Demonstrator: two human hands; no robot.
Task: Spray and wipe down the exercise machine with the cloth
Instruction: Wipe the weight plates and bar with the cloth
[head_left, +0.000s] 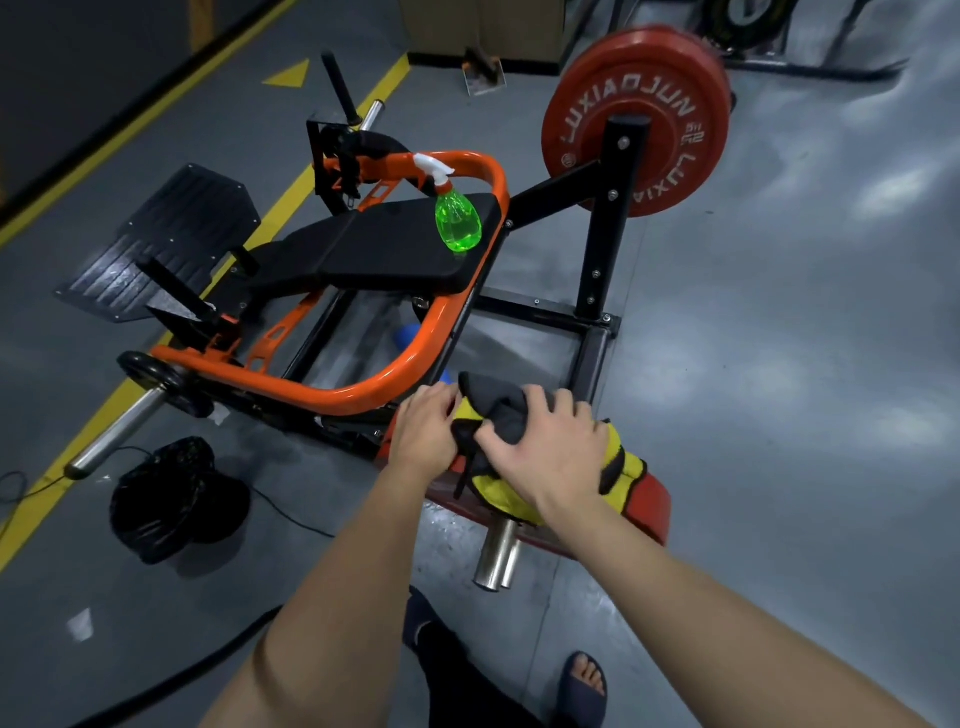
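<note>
Exercise machine (363, 397), orange-and-black frame, fills middle of floor. Red weight plate (636, 119) at its far right. Black bag (171, 499) on floor, near left. Green spray bottle (458, 223) upright on machine's black seat pad (374, 254), well apart from my hands. Yellow-grey cloth (514, 410) bunched on near red plate (657, 504). My left fingers (441, 402) pinch its left edge; my right fingers (563, 408) curl over top, gripping.

The cloth (506, 410) is soft, matt fabric (yellow one face, dark grey the other). The orange frame tube (415, 358) is glossy painted metal, the seat pad (384, 254) smooth and matt, the spray bottle (458, 223) translucent plastic, the near-left bar (111, 431) bare polished metal.
</note>
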